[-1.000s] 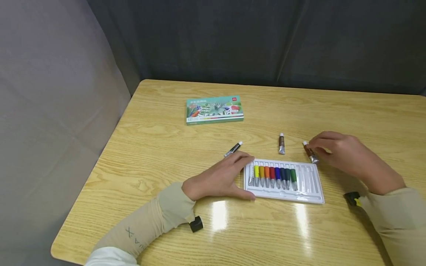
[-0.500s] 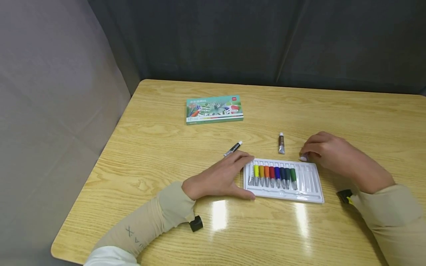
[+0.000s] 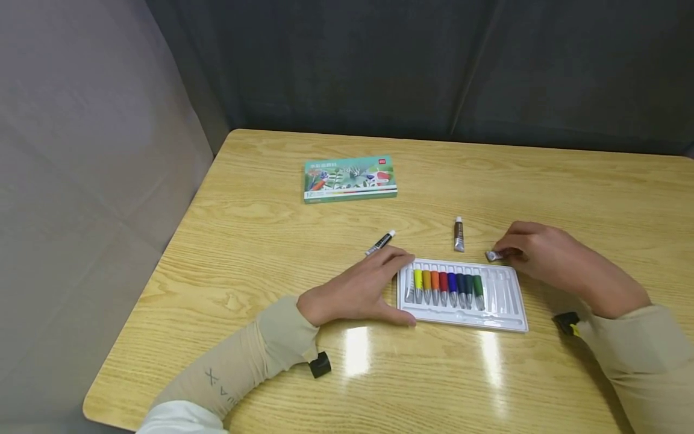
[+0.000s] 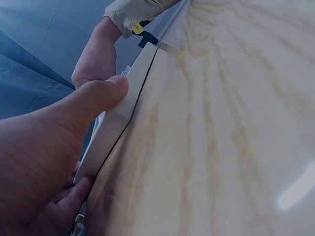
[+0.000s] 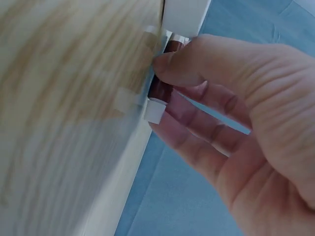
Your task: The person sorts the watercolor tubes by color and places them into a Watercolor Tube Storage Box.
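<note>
From the head view, the left hand [image 3: 360,293] spanned the left end of the tray [image 3: 501,295], gripping it between thumb and fingers; the right hand [image 3: 547,256] had a brown tube [image 3: 493,256] just beyond the far edge, near the right corner; in the left wrist view, the thumb braced the tray usefully; in the right wrist view, thumb and fingertips pinched the tube's middle, white cap [image 5: 155,111] free; a light pinch looked wisest, as soft tubes could dent.
</note>
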Action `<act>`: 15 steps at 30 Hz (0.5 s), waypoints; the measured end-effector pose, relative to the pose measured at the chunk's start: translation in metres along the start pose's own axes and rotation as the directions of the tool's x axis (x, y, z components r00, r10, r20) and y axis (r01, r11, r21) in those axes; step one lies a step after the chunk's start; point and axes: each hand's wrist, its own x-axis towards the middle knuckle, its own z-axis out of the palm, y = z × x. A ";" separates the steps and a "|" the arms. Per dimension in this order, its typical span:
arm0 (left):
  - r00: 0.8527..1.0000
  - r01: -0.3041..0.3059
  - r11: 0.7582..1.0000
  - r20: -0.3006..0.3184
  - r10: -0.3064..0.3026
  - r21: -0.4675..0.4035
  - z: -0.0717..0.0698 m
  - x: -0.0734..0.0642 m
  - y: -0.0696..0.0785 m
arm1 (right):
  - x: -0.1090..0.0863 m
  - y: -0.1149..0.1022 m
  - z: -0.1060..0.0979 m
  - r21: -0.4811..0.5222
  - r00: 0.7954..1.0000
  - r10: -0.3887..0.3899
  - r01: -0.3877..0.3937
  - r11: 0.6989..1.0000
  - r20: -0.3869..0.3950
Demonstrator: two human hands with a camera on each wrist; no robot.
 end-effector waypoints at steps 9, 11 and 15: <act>1.000 0.007 1.000 0.004 -0.007 -0.001 0.000 0.000 0.001 | -0.002 -0.004 -0.007 -0.002 0.998 0.014 -0.014 1.000 -0.063; 1.000 0.005 1.000 0.002 -0.005 -0.001 0.001 0.000 0.000 | -0.001 -0.006 -0.009 -0.007 0.994 -0.009 0.008 1.000 -0.113; 1.000 -0.001 1.000 -0.004 0.001 0.004 0.002 0.000 0.000 | 0.000 -0.014 -0.012 0.017 0.982 -0.044 0.048 0.999 -0.182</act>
